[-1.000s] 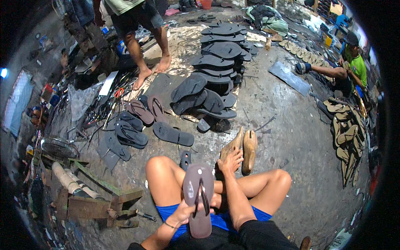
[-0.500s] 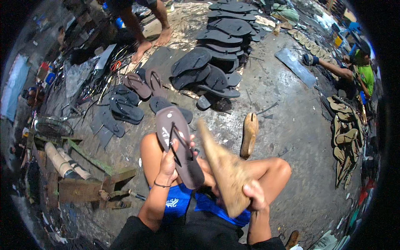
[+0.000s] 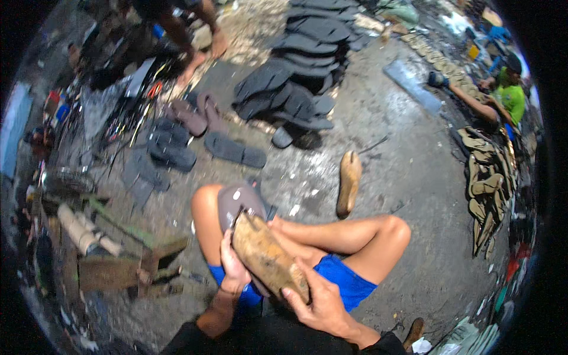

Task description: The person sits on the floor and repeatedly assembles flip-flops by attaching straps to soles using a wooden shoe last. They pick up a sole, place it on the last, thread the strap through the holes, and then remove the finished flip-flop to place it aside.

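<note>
A brown flip-flop (image 3: 239,204) lies over my lap, toe pointing away from me. My left hand (image 3: 235,266) is closed along its left edge. On top of the flip-flop lies a worn wooden shoe last (image 3: 266,251), its slotted end close to the strap's front post. My right hand (image 3: 322,302) grips the near end of the last, thumb on top and fingers along the right side. The last hides most of the strap and the heel half of the sole. A second wooden last (image 3: 349,183) rests on the floor ahead, beyond my crossed legs.
Black flip-flops (image 3: 307,44) are piled ahead, with brown ones (image 3: 189,116) and more black ones (image 3: 171,145) left of them. A wooden stand (image 3: 109,272) is at left. Tan flip-flops (image 3: 488,184) lie right, near a seated person (image 3: 507,97). Another person's bare feet (image 3: 219,44) show at top left.
My right hand has swung the wooden last leftward and laid it on the flip-flop. The flip-flop has come down closer to my lap, still in my left hand.
</note>
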Tool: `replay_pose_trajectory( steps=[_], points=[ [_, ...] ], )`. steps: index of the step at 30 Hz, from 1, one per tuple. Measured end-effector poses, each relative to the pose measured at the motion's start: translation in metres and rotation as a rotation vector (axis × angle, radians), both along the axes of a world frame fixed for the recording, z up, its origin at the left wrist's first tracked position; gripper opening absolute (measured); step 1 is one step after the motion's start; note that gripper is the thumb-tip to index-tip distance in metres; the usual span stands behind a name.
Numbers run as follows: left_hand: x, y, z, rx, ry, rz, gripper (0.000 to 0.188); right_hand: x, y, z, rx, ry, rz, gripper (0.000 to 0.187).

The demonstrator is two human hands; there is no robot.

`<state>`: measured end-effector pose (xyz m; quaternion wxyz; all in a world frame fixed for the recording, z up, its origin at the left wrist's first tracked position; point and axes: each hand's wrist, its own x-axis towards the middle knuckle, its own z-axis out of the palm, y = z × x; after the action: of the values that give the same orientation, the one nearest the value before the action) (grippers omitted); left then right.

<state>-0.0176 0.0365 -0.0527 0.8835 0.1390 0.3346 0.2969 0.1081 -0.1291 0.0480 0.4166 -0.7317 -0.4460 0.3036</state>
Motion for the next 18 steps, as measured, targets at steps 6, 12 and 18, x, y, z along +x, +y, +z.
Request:
replay_pose_trajectory(
  steps=[6,12,18],
  points=[
    [-0.004,-0.012,-0.002,0.019,-0.031,0.019,0.057,-0.002,-0.005,0.011,-0.001,-0.012,-0.01,0.061],
    [-0.003,-0.006,0.003,0.0,0.023,-0.035,0.079,0.002,-0.005,0.015,-0.059,0.011,0.015,0.061],
    [0.01,-0.016,0.007,0.074,0.071,0.086,0.08,0.0,0.001,0.008,0.016,-0.075,0.004,0.06]
  ],
)
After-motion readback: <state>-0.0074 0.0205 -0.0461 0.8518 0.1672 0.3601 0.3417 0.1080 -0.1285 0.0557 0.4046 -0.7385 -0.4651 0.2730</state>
